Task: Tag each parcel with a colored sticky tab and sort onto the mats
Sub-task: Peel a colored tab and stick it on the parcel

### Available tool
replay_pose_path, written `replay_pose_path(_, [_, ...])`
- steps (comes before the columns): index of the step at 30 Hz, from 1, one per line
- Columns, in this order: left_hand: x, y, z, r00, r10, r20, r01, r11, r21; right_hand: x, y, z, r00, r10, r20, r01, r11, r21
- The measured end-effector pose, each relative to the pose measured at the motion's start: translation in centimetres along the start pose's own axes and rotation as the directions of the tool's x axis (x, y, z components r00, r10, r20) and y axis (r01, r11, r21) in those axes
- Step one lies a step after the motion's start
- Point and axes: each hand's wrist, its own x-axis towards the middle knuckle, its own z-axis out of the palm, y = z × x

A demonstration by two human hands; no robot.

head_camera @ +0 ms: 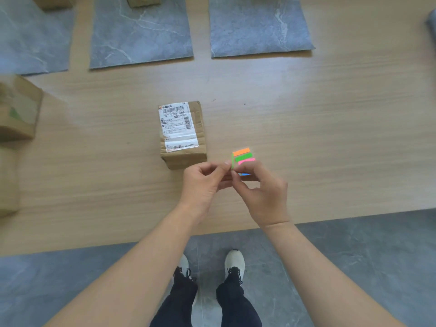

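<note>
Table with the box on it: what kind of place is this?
Likely a parcel-sorting workbench: a labelled cardboard parcel sits on the wooden table, grey mats lie in a row behind, the left hand pinches a green tab, the right hand holds the tab pad.

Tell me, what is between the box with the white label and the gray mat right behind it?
Nothing but bare wooden tabletop lies between the box and that mat, as the head view shows.

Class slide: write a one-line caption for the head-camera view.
Left hand pinches a green tab at the tab pad held by the right hand, beside a labelled parcel.
</note>
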Motion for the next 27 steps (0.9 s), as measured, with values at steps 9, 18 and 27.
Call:
replay_pose_path(9, [1.0, 0.3, -6.3, 0.995, 0.044, -0.092, -0.037, 0.996, 0.082, -0.1, -1.4, 4.2, 0.969, -0.201, 0.142, 0.215, 0.973, -0.088])
replay_pose_path(18, [3.3, 0.1, -8.8, 0.957, 0.273, -0.1, -0.189, 0.846, 0.499, 3.1, -1.2, 7.4, 0.946, -0.21, 0.248, 0.272, 0.928, -0.253])
replay_pose_path(27, [3.3, -0.1, -8.3, 0.935, 0.319, -0.152, -0.173, 0.789, 0.59, 3.9, -0.5, 8.6, 0.962, -0.184, 0.202, 0.235, 0.933, -0.272])
